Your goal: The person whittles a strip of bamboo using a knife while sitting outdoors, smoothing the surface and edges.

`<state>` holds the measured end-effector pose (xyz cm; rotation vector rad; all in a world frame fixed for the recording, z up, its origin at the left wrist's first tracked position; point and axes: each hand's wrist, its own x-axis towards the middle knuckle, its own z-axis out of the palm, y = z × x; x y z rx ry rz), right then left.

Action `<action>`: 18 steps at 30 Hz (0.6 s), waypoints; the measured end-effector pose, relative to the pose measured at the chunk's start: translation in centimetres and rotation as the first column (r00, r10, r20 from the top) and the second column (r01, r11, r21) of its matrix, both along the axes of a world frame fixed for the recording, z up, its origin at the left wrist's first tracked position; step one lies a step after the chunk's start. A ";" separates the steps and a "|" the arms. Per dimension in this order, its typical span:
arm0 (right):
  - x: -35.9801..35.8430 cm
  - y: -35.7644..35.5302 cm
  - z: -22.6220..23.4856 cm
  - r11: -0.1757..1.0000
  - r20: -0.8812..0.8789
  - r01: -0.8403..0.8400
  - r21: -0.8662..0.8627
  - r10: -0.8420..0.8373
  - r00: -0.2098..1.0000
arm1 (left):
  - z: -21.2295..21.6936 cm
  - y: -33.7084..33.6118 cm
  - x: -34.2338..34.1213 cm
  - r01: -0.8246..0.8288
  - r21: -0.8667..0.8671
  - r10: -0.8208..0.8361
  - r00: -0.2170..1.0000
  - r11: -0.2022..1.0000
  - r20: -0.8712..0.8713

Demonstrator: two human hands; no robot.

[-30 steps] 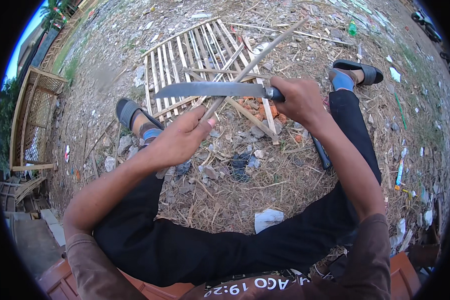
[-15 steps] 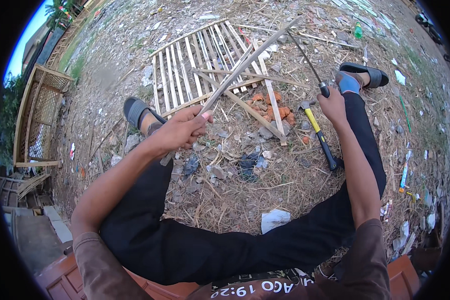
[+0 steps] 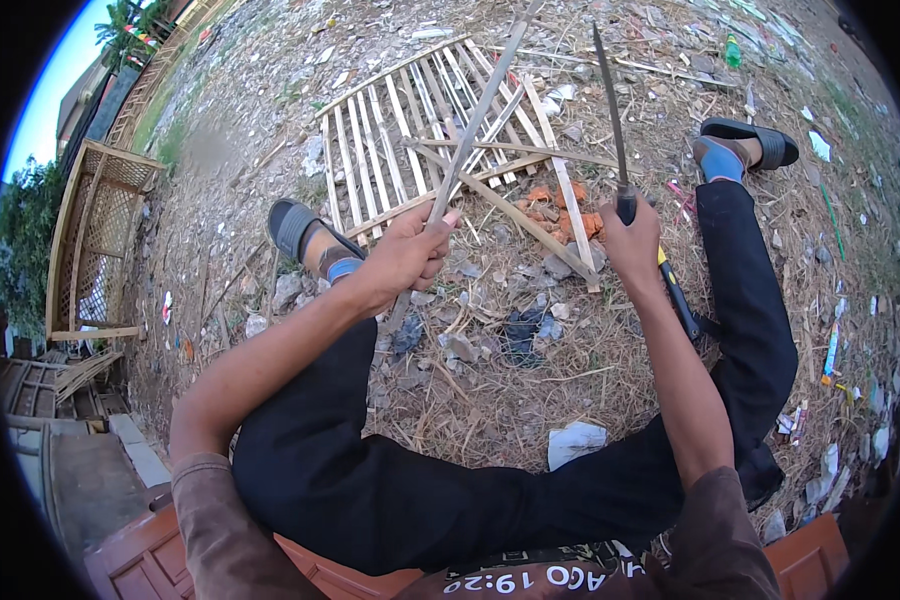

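Observation:
A long, narrow wooden strip (image 3: 477,125) is gripped by my left hand (image 3: 405,258) and slants up and away over the ground. My right hand (image 3: 632,240) is wrapped round the dark handle of a long-bladed knife (image 3: 608,110), its blade pointing away from me. Blade and strip are apart. Partly behind my right forearm lies a hammer (image 3: 676,292) with a yellow and black handle; its head is hidden. Beyond my hands a frame of pale wooden slats (image 3: 391,76) rests on the ground, with a loose wooden strip (image 3: 535,233) lying across its near side.
My outstretched legs flank the work, with a dark sandal (image 3: 300,232) on the left foot. Orange lumps (image 3: 585,222), stones and dry straw cover the ground. White paper (image 3: 575,443) lies near my legs. A lattice panel (image 3: 95,333) stands at left; a green bottle (image 3: 733,52) lies far right.
The knife has swung from the strip's far end to point straight away. My right hand has moved left and nearer, now partly covering the hammer. The whole view has shifted slightly.

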<state>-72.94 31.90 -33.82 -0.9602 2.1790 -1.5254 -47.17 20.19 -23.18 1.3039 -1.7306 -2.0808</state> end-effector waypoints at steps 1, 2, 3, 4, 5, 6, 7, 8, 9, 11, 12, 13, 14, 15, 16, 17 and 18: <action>1.3 0.1 1.1 1.000 0.017 -0.003 0.007 0.003 1.000 | -0.2 0.6 0.4 -0.003 0.007 0.003 1.000 1.000 0.017; 2.4 0.2 2.5 0.985 -0.148 -0.164 0.047 0.170 0.974 | -0.4 1.1 0.5 0.045 0.028 -0.046 0.998 0.999 0.033; 3.4 0.2 3.4 0.944 -0.296 -0.312 0.105 0.329 0.897 | -0.3 1.6 0.6 0.094 0.043 -0.097 0.994 0.995 0.054; 4.4 0.3 3.8 0.946 -0.293 -0.307 0.103 0.323 0.900 | 0.0 2.2 0.6 0.132 0.009 -0.132 0.989 0.991 0.070; 5.2 0.3 4.2 0.924 -0.454 -0.363 0.120 0.376 0.807 | 0.0 2.6 0.2 0.139 0.007 -0.140 0.988 0.990 0.070; 5.7 0.5 4.6 0.898 -0.598 -0.414 0.148 0.415 0.685 | 0.0 3.0 -0.2 0.174 -0.084 -0.169 0.983 0.981 0.066; 6.0 0.8 5.0 0.901 -0.599 -0.409 0.146 0.409 0.688 | 0.0 3.3 -0.5 0.206 -0.173 -0.198 0.978 0.963 0.064; 6.2 1.1 5.5 0.896 -0.589 -0.395 0.202 0.433 0.682 | -0.2 3.4 -0.7 0.266 -0.275 -0.253 0.964 0.924 0.083; 6.3 1.4 5.7 0.888 -0.578 -0.380 0.258 0.457 0.676 | -0.2 3.7 -0.7 0.270 -0.276 -0.256 0.963 0.922 0.087; 5.0 1.9 5.5 0.902 -0.612 -0.371 0.220 0.424 0.667 | 0.2 4.4 -0.8 0.245 -0.386 -0.241 0.969 0.889 0.060; 3.7 2.3 5.2 0.912 -0.650 -0.362 0.192 0.394 0.650 | 0.1 4.7 -0.9 0.238 -0.419 -0.243 0.969 0.876 0.043; 2.5 2.5 4.9 0.914 -0.651 -0.354 0.198 0.393 0.649 | 0.2 4.9 -0.9 0.261 -0.401 -0.226 0.965 0.878 0.134; 1.3 2.7 4.7 0.919 -0.646 -0.304 0.251 0.393 0.655 | 0.4 5.2 -0.8 0.282 -0.382 -0.204 0.951 0.880 0.233; 0.0 2.9 4.4 0.920 -0.646 -0.248 0.303 0.390 0.657 | 0.5 5.4 -0.6 0.285 -0.383 -0.208 0.951 0.878 0.230; -1.0 3.2 2.9 0.927 -0.677 -0.212 0.310 0.371 0.635 | 0.7 5.4 -0.4 0.300 -0.393 -0.219 0.946 0.869 0.239; -1.8 3.1 2.8 0.927 -0.673 -0.216 0.305 0.371 0.640 | 1.0 5.5 -0.1 0.314 -0.401 -0.224 0.940 0.860 0.257; -2.7 2.8 2.7 0.925 -0.672 -0.140 0.352 0.354 0.650 | 1.1 5.4 -0.2 0.284 -0.376 -0.183 0.942 0.882 0.283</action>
